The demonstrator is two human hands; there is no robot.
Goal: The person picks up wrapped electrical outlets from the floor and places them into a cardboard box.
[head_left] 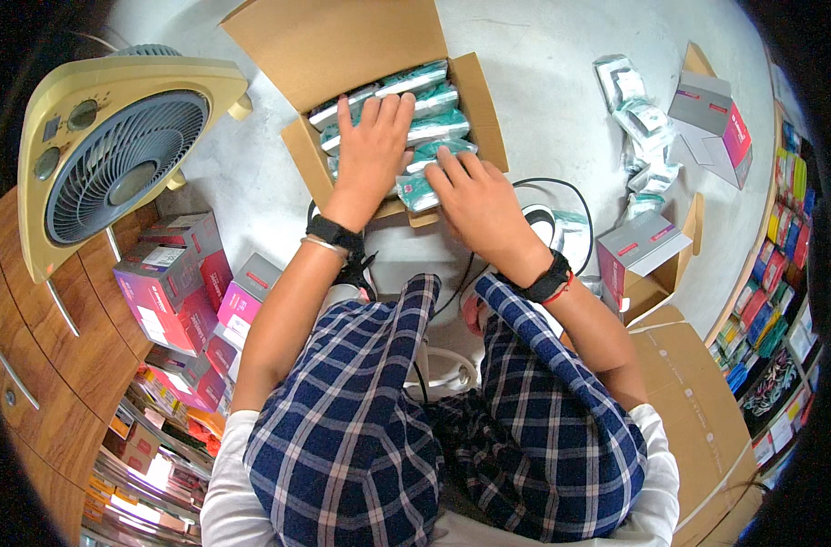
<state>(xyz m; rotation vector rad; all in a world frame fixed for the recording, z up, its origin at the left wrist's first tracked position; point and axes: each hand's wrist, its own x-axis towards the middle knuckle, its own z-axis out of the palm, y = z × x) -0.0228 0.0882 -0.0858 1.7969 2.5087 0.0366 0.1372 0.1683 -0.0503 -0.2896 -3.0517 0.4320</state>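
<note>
In front of me an open cardboard box (pixel 480 113) holds several rows of plastic-wrapped packets (pixel 437 126) in green and white. My left hand (pixel 374 147) lies over the packets at the box's left part, fingers pointing away from me. At the near right corner, my right hand (pixel 473 198) has its fingers on a wrapped green and white packet (pixel 415 191); whether it grips this packet is hard to tell. The fingertips of both hands are partly hidden among the wrappings. Each wrist wears a black band.
A yellowish box fan (pixel 131 178) stands at left by a wooden drawer cabinet (pixel 60 328) and stacked pink-grey cartons (pixel 166 294). Loose wrapped packets (pixel 645 130) and opened cartons (pixel 645 246) lie at right on the floor. A black cable (pixel 583 198) curves near my right hand.
</note>
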